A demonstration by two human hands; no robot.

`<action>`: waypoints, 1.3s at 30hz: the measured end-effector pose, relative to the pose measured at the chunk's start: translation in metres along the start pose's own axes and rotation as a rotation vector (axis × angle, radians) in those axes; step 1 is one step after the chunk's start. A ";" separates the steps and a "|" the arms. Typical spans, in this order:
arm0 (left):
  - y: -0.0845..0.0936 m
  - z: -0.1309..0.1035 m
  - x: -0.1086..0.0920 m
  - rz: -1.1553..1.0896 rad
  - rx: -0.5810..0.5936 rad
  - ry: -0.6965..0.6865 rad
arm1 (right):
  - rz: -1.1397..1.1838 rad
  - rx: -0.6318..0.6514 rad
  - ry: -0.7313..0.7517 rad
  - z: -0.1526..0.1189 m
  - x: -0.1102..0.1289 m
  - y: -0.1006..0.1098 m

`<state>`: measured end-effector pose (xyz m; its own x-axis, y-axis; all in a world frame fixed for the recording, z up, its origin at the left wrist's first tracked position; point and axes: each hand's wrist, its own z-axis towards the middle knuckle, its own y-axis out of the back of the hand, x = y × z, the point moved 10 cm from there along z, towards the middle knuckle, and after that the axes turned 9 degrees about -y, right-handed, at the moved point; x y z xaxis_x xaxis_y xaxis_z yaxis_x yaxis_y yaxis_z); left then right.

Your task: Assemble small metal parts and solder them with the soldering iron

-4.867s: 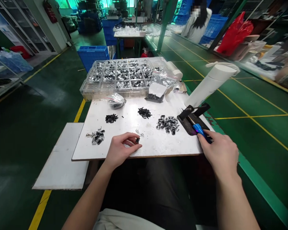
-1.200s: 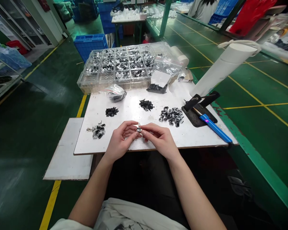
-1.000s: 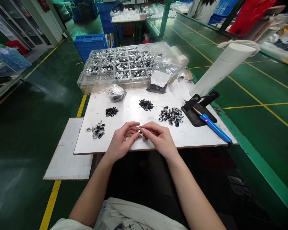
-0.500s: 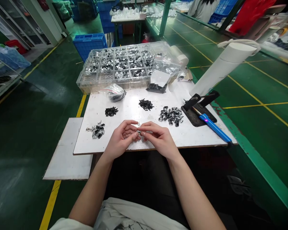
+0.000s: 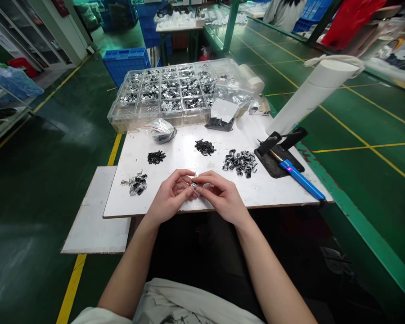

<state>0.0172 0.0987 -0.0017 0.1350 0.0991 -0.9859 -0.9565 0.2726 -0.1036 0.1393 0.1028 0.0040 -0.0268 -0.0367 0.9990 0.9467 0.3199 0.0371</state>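
Between my fingertips, above the front part of the white board (image 5: 175, 168), is a small shiny metal piece (image 5: 194, 184). My left hand (image 5: 172, 193) grips it from the left with thumb and fingers. From the right, my right hand (image 5: 221, 193) pinches the same piece. Its details are too small to make out. Beyond the hands lie two piles of small black parts, one to the left (image 5: 156, 157) and one in the middle (image 5: 204, 147). A pile of metal clips (image 5: 239, 163) is right of my right hand, and flat shiny pieces (image 5: 138, 183) lie left of my left hand.
A clear compartment box (image 5: 128, 110) full of parts stands at the back. Plastic bags (image 5: 162, 130) and an open bag of black parts (image 5: 221, 119) sit before it. On the right, a blue soldering iron (image 5: 300, 180) rests on a black stand beside a white roll (image 5: 313, 90).
The small metal piece between my fingertips has tilted and shows more of its surface. My right fingers have shifted slightly. The piles look unchanged.
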 end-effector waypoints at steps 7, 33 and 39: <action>0.007 0.000 0.001 -0.070 -0.063 0.029 | -0.066 -0.077 0.053 -0.002 0.006 0.006; 0.017 -0.004 -0.014 0.223 -0.141 -0.151 | -0.249 -0.307 0.274 -0.016 0.027 0.011; 0.022 -0.002 -0.013 0.210 -0.159 -0.155 | -0.286 -0.270 0.319 -0.017 0.031 0.005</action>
<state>-0.0059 0.1014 0.0084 -0.0442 0.2858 -0.9573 -0.9945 0.0782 0.0693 0.1490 0.0874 0.0346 -0.2377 -0.3878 0.8906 0.9662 0.0000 0.2578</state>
